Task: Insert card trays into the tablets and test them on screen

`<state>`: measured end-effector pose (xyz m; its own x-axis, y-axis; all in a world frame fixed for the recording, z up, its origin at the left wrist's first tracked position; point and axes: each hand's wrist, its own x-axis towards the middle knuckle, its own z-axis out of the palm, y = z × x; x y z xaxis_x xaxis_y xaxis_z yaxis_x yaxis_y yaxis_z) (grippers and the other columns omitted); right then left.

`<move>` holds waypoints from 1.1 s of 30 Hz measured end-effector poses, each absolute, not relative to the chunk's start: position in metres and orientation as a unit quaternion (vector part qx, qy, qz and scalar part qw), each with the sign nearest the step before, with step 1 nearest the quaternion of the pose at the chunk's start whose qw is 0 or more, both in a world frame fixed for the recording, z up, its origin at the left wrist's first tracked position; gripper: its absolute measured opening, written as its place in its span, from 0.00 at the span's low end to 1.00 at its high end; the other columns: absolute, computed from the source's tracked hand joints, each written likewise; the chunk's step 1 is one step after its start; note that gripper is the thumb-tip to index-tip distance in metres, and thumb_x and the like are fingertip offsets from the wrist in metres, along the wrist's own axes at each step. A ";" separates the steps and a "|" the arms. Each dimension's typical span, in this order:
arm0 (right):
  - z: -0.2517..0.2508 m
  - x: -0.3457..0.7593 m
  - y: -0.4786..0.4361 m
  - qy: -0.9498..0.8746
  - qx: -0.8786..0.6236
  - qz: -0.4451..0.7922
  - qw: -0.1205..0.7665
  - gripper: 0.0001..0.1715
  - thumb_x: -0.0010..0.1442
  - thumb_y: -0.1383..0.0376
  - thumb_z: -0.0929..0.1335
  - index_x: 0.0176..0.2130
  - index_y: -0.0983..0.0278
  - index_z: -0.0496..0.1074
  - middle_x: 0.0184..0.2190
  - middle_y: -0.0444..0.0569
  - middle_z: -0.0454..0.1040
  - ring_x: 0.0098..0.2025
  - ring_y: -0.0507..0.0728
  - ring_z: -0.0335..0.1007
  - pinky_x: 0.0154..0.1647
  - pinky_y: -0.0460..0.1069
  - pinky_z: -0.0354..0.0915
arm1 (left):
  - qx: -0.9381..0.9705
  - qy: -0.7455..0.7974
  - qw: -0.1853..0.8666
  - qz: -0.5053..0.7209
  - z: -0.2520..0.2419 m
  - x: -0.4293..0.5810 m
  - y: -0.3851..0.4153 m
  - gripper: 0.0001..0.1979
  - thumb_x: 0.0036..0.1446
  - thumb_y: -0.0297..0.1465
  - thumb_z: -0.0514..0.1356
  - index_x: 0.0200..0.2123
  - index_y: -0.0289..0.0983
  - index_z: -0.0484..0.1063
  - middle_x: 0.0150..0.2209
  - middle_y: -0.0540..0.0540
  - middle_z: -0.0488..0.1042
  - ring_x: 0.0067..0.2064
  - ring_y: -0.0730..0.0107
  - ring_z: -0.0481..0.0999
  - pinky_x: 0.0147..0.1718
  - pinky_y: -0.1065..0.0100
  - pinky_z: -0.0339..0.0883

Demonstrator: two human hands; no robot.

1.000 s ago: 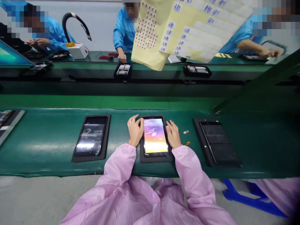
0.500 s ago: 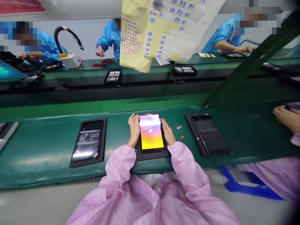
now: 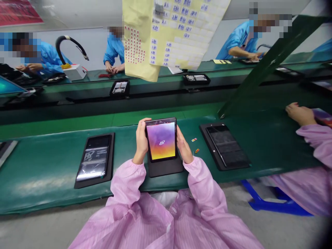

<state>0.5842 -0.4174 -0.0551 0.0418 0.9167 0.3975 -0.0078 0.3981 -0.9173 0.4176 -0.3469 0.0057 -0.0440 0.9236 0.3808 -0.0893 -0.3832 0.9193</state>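
A lit tablet with a purple-to-yellow screen and a white logo is between my hands, its far end tilted up. My left hand grips its left edge, fingers over the upper left corner. My right hand holds the right edge, with part of the fingers hidden behind it. Beneath the tablet's near end lies a black pad on the green bench mat. Two small coloured stickers or cards, a white-and-red one and an orange one, lie right of my right hand.
Dark-screened tablets lie on black pads to the left and right. A green metal post slants up at the right. Yellow paper sheets hang ahead. A co-worker's hand is at far right; people in blue work across the line.
The tablet has risen from lying flat on its pad to a tilted position, held in both my hands. Its screen glare is gone. The co-worker's arm at right reaches further into view.
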 end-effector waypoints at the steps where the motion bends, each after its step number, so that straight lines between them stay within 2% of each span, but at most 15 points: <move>1: -0.056 0.590 -0.419 -0.579 -0.401 0.383 0.598 0.39 0.66 0.43 0.53 0.69 0.57 0.47 0.70 0.46 0.48 0.70 0.58 0.46 0.70 0.57 0.50 | 0.580 0.369 0.400 0.606 0.011 0.415 -0.347 0.20 0.65 0.47 0.48 0.42 0.39 0.72 0.40 0.47 0.75 0.38 0.70 0.75 0.39 0.67 0.69; 4: -0.055 0.623 -0.423 -0.574 -0.543 0.300 0.534 0.36 0.66 0.44 0.53 0.63 0.59 0.59 0.65 0.50 0.61 0.64 0.58 0.61 0.61 0.55 0.63 | 0.674 0.345 0.372 0.537 0.034 0.405 -0.349 0.15 0.62 0.42 0.55 0.37 0.38 0.75 0.37 0.48 0.76 0.38 0.70 0.74 0.39 0.69 0.67; 7: -0.057 0.666 -0.422 -0.507 -0.705 0.199 0.454 0.31 0.65 0.50 0.56 0.57 0.65 0.66 0.55 0.57 0.71 0.54 0.60 0.71 0.53 0.56 0.68 | 0.763 0.327 0.335 0.445 0.061 0.401 -0.354 0.12 0.59 0.40 0.59 0.37 0.38 0.76 0.35 0.48 0.77 0.36 0.70 0.75 0.37 0.69 0.67; 9: -0.062 0.689 -0.418 -0.466 -0.764 0.177 0.410 0.25 0.62 0.55 0.61 0.51 0.69 0.69 0.46 0.61 0.75 0.48 0.63 0.73 0.52 0.60 0.67 | 0.805 0.315 0.296 0.406 0.075 0.402 -0.359 0.11 0.58 0.39 0.61 0.36 0.38 0.77 0.33 0.48 0.78 0.34 0.71 0.75 0.34 0.70 0.66; 12: -0.071 0.704 -0.411 -0.429 -0.824 0.161 0.334 0.15 0.56 0.63 0.68 0.42 0.69 0.73 0.36 0.58 0.76 0.47 0.65 0.72 0.53 0.61 0.63 | 0.836 0.301 0.237 0.392 0.084 0.405 -0.366 0.10 0.59 0.37 0.61 0.31 0.37 0.77 0.31 0.48 0.78 0.32 0.72 0.74 0.31 0.70 0.64; 19: -0.077 0.698 -0.396 -0.394 -0.863 0.186 0.256 0.03 0.54 0.67 0.70 0.30 0.65 0.72 0.35 0.53 0.76 0.44 0.59 0.73 0.49 0.55 0.65 | 0.807 0.287 0.168 0.488 0.073 0.413 -0.378 0.07 0.59 0.32 0.62 0.29 0.37 0.76 0.26 0.50 0.76 0.27 0.76 0.72 0.28 0.72 0.63; 23: -0.071 0.700 -0.393 -0.401 -0.840 0.226 0.287 0.09 0.52 0.67 0.72 0.24 0.65 0.69 0.28 0.50 0.76 0.39 0.58 0.75 0.48 0.56 0.68 | 0.743 0.303 0.225 0.553 0.065 0.413 -0.381 0.07 0.58 0.32 0.63 0.29 0.36 0.75 0.27 0.50 0.74 0.27 0.78 0.72 0.25 0.76 0.65; 26: -0.050 0.698 -0.395 -0.431 -0.786 0.253 0.364 0.10 0.53 0.64 0.72 0.26 0.65 0.68 0.27 0.52 0.77 0.36 0.58 0.77 0.44 0.56 0.71 | 0.670 0.292 0.322 0.602 0.057 0.411 -0.381 0.07 0.57 0.33 0.63 0.30 0.36 0.73 0.29 0.51 0.71 0.26 0.77 0.75 0.23 0.77 0.69; 30: 0.018 0.672 -0.409 -0.497 -0.657 0.273 0.497 0.16 0.56 0.54 0.71 0.35 0.63 0.67 0.32 0.49 0.79 0.38 0.57 0.79 0.43 0.52 0.75 | 0.617 0.244 0.365 0.654 0.045 0.413 -0.382 0.05 0.57 0.30 0.63 0.31 0.36 0.71 0.30 0.53 0.69 0.24 0.78 0.77 0.21 0.77 0.69; 32: 0.061 0.649 -0.419 -0.569 -0.530 0.266 0.569 0.15 0.56 0.56 0.72 0.35 0.63 0.68 0.30 0.47 0.80 0.35 0.57 0.79 0.41 0.52 0.75 | 0.599 0.225 0.360 0.679 0.040 0.416 -0.384 0.04 0.58 0.28 0.62 0.31 0.36 0.70 0.29 0.53 0.67 0.24 0.76 0.78 0.20 0.77 0.69; 33: 0.080 0.637 -0.423 -0.612 -0.489 0.257 0.566 0.12 0.56 0.58 0.73 0.35 0.63 0.70 0.30 0.47 0.80 0.34 0.56 0.79 0.40 0.50 0.75 | 0.591 0.220 0.352 0.692 0.039 0.417 -0.384 0.04 0.58 0.27 0.62 0.30 0.36 0.70 0.28 0.54 0.67 0.24 0.75 0.78 0.20 0.76 0.68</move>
